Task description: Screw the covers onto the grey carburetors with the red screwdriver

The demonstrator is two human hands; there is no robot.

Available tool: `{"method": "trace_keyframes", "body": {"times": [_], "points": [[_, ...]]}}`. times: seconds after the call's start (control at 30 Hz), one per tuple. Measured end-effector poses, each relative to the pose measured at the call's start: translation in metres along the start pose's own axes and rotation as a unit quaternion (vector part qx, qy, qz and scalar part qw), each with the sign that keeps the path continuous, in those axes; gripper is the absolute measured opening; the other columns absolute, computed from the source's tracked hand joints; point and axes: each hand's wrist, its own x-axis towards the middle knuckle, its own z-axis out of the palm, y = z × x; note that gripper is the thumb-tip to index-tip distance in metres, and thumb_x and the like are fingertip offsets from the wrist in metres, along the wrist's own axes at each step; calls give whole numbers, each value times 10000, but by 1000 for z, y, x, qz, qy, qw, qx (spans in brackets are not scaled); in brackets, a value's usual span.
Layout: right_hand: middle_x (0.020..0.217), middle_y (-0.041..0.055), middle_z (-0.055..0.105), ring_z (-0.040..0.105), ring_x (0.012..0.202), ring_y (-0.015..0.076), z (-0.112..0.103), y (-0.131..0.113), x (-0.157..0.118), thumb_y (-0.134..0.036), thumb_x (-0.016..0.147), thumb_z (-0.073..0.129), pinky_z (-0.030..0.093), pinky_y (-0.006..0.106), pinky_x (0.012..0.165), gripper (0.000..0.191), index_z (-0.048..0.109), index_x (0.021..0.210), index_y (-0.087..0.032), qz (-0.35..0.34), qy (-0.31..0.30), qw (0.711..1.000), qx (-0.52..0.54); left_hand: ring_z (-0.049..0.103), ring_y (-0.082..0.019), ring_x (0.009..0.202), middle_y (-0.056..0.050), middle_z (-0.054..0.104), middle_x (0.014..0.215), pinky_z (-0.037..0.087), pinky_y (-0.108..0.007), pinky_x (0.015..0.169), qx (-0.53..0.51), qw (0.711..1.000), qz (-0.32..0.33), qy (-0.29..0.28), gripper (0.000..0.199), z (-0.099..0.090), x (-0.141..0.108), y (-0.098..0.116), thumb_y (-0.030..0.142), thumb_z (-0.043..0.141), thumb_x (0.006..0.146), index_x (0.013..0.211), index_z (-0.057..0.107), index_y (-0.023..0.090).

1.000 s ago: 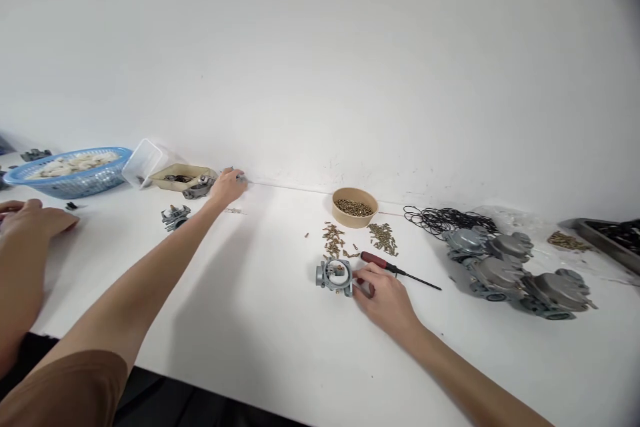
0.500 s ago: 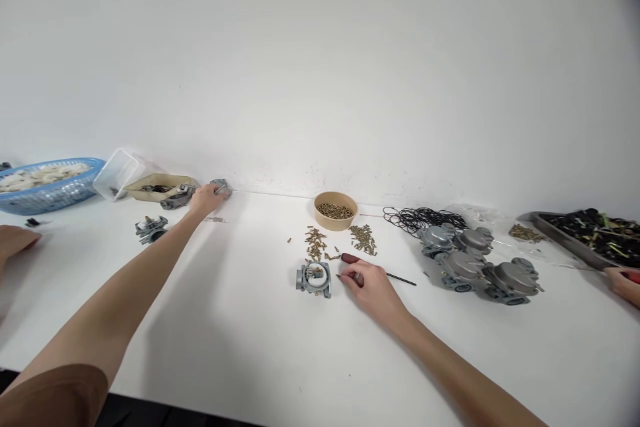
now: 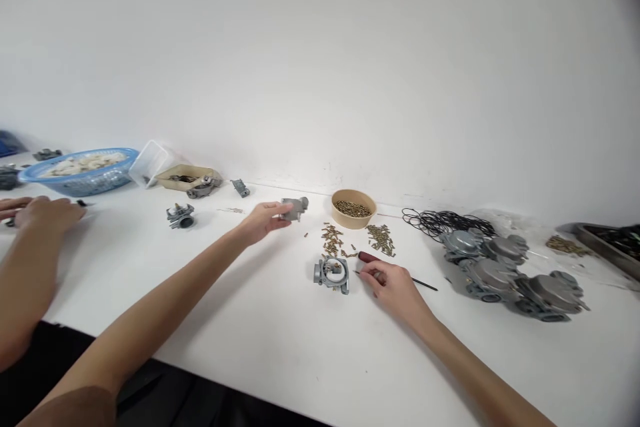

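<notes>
My left hand (image 3: 261, 221) is raised over the table, fingers closed on a grey metal carburetor bowl (image 3: 296, 205). At the middle of the table sits an open carburetor (image 3: 332, 275), its white float ring facing up. Just right of it, my right hand (image 3: 393, 285) rests with thumb and forefinger pinched; a tiny dark tip shows there, too small to name. A screwdriver with a red handle (image 3: 369, 257) and black shaft passes behind that hand; whether my fingers touch it is hidden. Loose brass jets (image 3: 331, 240) lie behind the carburetor.
Behind are a round tub (image 3: 353, 219) of brass parts, a pile of small screws (image 3: 381, 239) and black rubber rings (image 3: 445, 221). Several assembled carburetors (image 3: 500, 273) stand right. Leftward are another open carburetor (image 3: 180, 215), a blue basket (image 3: 83, 181) and another person's hands (image 3: 43, 215).
My left hand has lifted the bowl from near the wall and brought it rightward, toward the tub. My right hand stays beside the open carburetor. The view has turned left.
</notes>
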Motion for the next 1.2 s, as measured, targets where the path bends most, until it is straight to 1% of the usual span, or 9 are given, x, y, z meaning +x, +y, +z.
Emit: {"method": "trace_keyframes", "body": {"times": [0.13,0.3,0.43,0.6,0.7,0.83,0.93,1.07,1.2], "points": [[548,8,588,479,515,175,-2,5,1,-476,885,573,378,310,568,308,714,794,-218,0,-10,1000,-5,716,-315,1131,-190,752,1191,599,-427,1021,-37,997,-58,-20,538,7,-11,-21,580,907,677,936,792,122],[594,6,587,470,543,169,-1,6,1,-481,881,576,358,297,559,310,714,794,-218,-3,-10,1000,-8,719,-301,1141,-174,759,1177,563,-413,1088,-53,995,-81,21,519,-5,-4,-39,571,932,641,858,749,137],[615,8,591,465,556,162,-2,4,0,-481,892,574,358,296,568,323,720,800,-207,-3,-14,1000,-11,727,-293,1122,-150,778,1077,560,-398,1074,-30,995,-85,43,545,-14,1,-44,583,951,584,704,624,164],[713,29,671,513,602,168,-3,1,-2,-462,900,572,377,294,582,316,729,803,-206,-4,-21,1000,-17,739,-307,1054,-125,768,971,626,-380,841,49,993,-95,43,600,-19,-2,-39,586,962,541,695,549,179],[783,32,705,539,632,165,-3,-1,-3,-434,901,582,410,298,624,289,734,803,-209,-9,-18,1000,-16,739,-319,1020,-124,750,986,610,-330,684,106,989,-86,52,620,-21,-4,-36,581,960,541,771,540,186],[817,37,719,533,605,149,-4,-2,-4,-409,905,583,408,294,606,277,744,811,-204,-3,-16,1000,-8,731,-299,1009,-147,621,1372,590,-288,598,163,982,-52,84,753,-22,-6,-33,556,962,521,1069,580,209],[770,31,713,543,580,146,-3,1,-5,-407,907,588,392,282,566,270,749,829,-205,8,-16,1000,2,693,-292,1089,-105,531,1507,611,-303,653,231,971,7,52,818,-26,-5,-31,569,906,596,1292,584,283],[755,23,710,570,595,146,-2,5,-5,-383,900,602,398,269,558,234,750,836,-212,9,-15,1000,10,663,-283,1103,-53,654,1384,590,-382,892,362,928,78,-38,585,-33,-1,-31,564,828,693,1199,711,296],[797,21,725,514,541,113,-3,2,-6,-327,897,590,368,263,531,219,746,801,-208,6,-21,1000,13,669,-278,1038,-38,657,1371,563,-398,888,430,899,76,-22,562,-32,-1,-33,538,799,724,1228,690,318]]}}
